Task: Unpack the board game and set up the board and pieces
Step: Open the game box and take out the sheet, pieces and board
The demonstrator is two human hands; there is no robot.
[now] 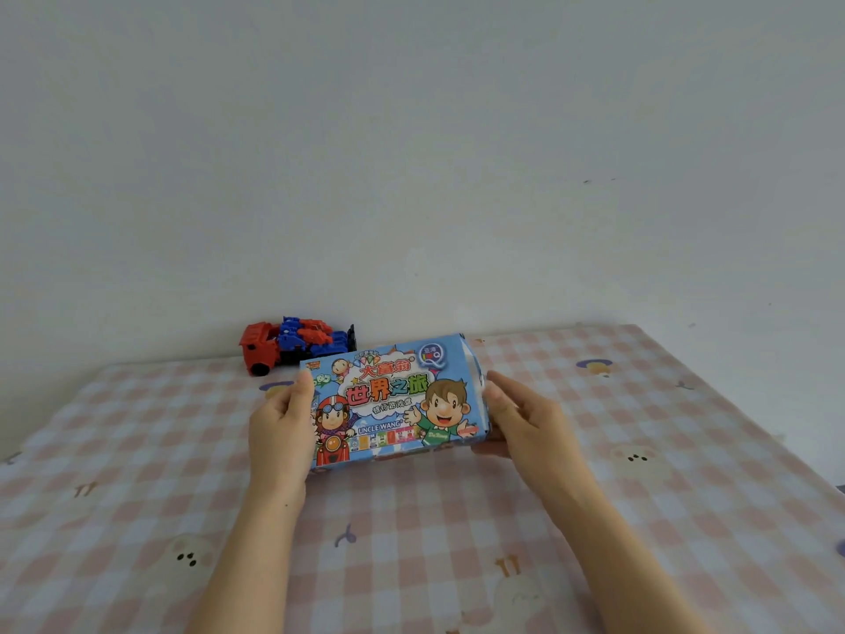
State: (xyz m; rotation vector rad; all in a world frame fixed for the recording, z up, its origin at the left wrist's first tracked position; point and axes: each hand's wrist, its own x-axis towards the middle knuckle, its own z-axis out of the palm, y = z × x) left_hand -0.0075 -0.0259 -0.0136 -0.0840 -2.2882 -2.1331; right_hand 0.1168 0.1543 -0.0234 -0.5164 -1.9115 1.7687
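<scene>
A blue board game box with cartoon figures and Chinese lettering is held just above the table, its printed lid tilted toward me. My left hand grips the box's left end, thumb on top. At the right end my right hand holds it, with fingers under the box and along its side. The box is closed.
A pink and white checked cloth with small animal prints covers the table. A red and blue toy truck stands at the table's far edge against a plain white wall, just behind the box. The table's right edge runs diagonally at right.
</scene>
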